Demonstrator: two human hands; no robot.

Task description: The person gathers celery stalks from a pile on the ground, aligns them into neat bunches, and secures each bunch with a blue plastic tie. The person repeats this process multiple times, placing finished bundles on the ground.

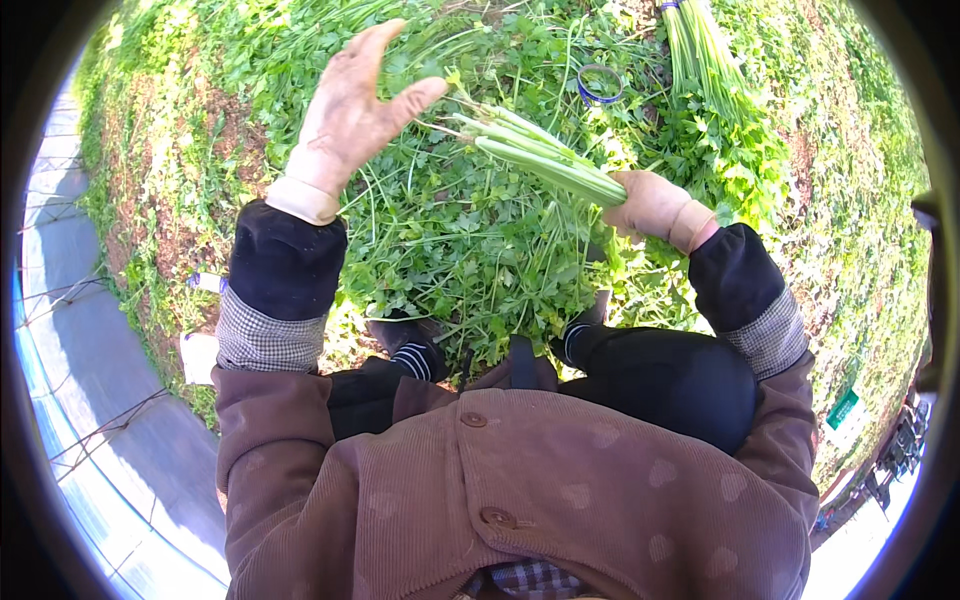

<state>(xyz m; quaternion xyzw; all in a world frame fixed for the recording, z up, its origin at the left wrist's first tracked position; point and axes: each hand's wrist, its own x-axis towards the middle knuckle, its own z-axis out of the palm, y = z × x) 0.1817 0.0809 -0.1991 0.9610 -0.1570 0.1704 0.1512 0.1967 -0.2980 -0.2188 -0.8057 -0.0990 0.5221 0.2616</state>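
Note:
My right hand [652, 206], in a pale thin glove, is closed around a small bunch of green celery stalks [551, 157]. The root ends point up and left, towards my other hand; the leafy part hangs below my grip. My left hand [356, 105], gloved too, is raised with thumb and fingers apart, close to the root ends and holding nothing. A blue and white tape ring [600, 97] lies on the leaves beyond the stalks. At the upper right lies a bigger celery bundle [701, 67], bound near its root end with purple tape.
Loose celery stalks and leaves [465, 240] cover the ground before my feet. Greenery with patches of brown soil [225, 142] spreads on both sides. At the far left runs a pale sheet wall [112, 375] with thin metal rods. A white object [199, 358] lies by my left sleeve.

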